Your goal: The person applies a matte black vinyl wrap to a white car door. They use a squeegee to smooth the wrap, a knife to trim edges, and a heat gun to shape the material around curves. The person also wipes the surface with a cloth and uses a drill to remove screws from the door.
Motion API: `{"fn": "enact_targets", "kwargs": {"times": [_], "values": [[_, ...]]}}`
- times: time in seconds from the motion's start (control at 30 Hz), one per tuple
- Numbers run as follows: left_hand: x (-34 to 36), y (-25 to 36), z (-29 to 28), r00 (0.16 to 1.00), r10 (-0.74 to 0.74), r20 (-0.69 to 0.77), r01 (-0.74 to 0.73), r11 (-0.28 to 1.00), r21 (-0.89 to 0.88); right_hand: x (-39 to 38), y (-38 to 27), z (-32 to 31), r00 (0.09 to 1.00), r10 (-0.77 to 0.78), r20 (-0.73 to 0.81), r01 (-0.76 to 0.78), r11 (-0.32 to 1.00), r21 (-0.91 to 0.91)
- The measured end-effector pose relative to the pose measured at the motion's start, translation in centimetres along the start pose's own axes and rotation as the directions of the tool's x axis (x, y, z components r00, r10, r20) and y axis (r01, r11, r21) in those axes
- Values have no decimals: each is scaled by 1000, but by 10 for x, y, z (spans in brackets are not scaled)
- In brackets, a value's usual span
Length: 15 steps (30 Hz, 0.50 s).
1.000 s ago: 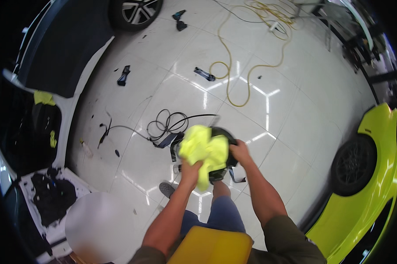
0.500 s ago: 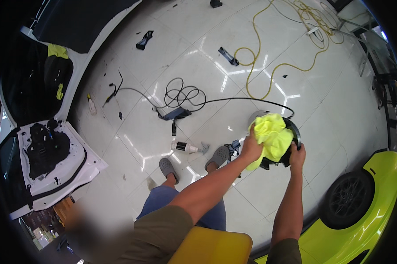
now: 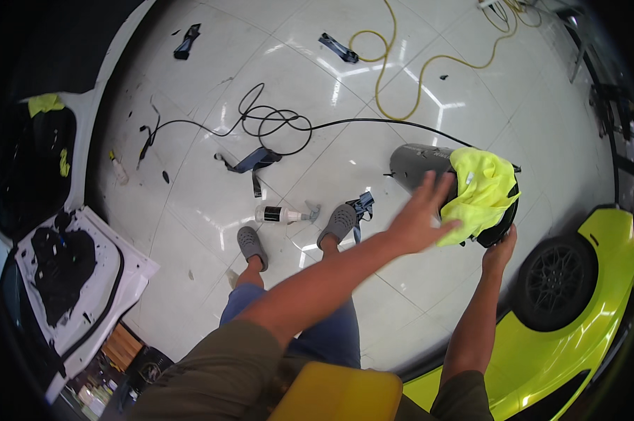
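Observation:
A dark grey, cylinder-shaped canister (image 3: pixel 419 165) with a black end lies tilted in front of me on the right. Draped over its black end is a bright yellow cloth (image 3: pixel 482 189). My left hand (image 3: pixel 422 214), slightly blurred, is open with fingers spread beside the cloth's left edge; whether it touches the cloth I cannot tell. My right hand (image 3: pixel 499 251) is closed around the black rim at the canister's near end, its fingertips partly hidden. A black hose (image 3: pixel 373 121) runs from behind the cloth across the floor to the left.
A spray bottle (image 3: pixel 278 214) lies by my feet. Dark blue straps (image 3: pixel 257 161) and a yellow hose (image 3: pixel 422 77) are spread over the tiled floor. At left stands a white car door (image 3: pixel 131 263) with its inside exposed; at right, a lime-yellow car (image 3: pixel 563 337). A yellow block-like surface (image 3: pixel 341 393) is below me.
My left hand has let go of the yellow cloth and opened. The canister now lies tipped further, showing its grey side, with the cloth left on its end. My view has shifted.

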State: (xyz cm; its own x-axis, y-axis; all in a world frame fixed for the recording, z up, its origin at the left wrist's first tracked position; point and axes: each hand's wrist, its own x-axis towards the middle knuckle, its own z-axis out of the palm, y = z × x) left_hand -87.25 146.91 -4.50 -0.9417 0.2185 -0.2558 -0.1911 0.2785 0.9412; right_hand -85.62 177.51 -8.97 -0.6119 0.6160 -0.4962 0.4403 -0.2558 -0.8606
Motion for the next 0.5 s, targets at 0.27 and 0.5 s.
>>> {"fn": "enact_targets", "kwargs": {"times": [0.27, 0.5], "values": [[-148, -385, -237, 808, -523, -270, 547, 498, 673, -99, 314, -43, 865, 501, 2, -398, 690, -605], [-81, -562, -316, 822, -535, -194, 334, 177, 926, -37, 517, 111, 963, 124, 240, 212, 207, -955]]}}
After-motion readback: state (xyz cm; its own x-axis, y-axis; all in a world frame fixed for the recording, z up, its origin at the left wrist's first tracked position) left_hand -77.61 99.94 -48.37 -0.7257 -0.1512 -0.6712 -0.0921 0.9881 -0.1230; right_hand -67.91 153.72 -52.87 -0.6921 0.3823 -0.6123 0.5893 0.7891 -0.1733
